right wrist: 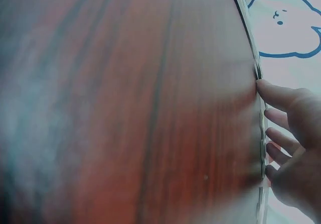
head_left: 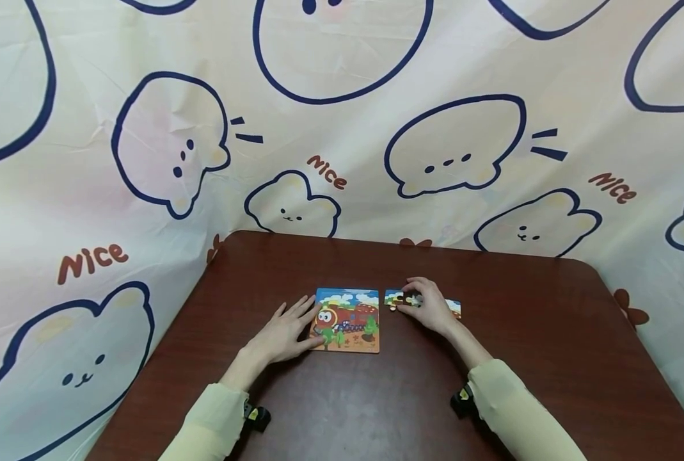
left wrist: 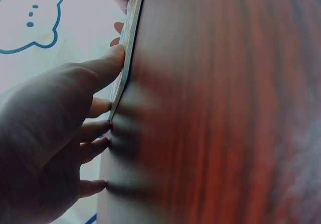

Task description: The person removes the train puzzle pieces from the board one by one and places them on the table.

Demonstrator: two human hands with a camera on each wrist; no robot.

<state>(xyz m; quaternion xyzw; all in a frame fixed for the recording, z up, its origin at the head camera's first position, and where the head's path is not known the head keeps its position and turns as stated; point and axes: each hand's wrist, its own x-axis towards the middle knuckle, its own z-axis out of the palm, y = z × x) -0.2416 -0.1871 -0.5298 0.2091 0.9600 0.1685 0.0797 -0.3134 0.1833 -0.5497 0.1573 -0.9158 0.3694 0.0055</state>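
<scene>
A square picture puzzle [head_left: 350, 320] with a cartoon red train, trees and blue sky lies flat near the table's middle. Along its left side rests my left hand [head_left: 284, 333], fingers spread, thumb on the lower left corner; the left wrist view shows that thumb [left wrist: 108, 68] on the board's edge. To the right of the puzzle is a row of colourful puzzle pieces [head_left: 453, 308]. My right hand [head_left: 434, 310] reaches over them and pinches a puzzle piece [head_left: 396, 297] between thumb and fingers, partly hidden by the hand. In the right wrist view the thumb [right wrist: 278, 94] meets the pieces' near edge.
The brown wooden table [head_left: 353, 410] spreads around both hands. A pale cloth [head_left: 342, 128] with cartoon figures hangs behind and beside it. Black wrist devices sit under the left sleeve [head_left: 209, 416] and right sleeve [head_left: 514, 400].
</scene>
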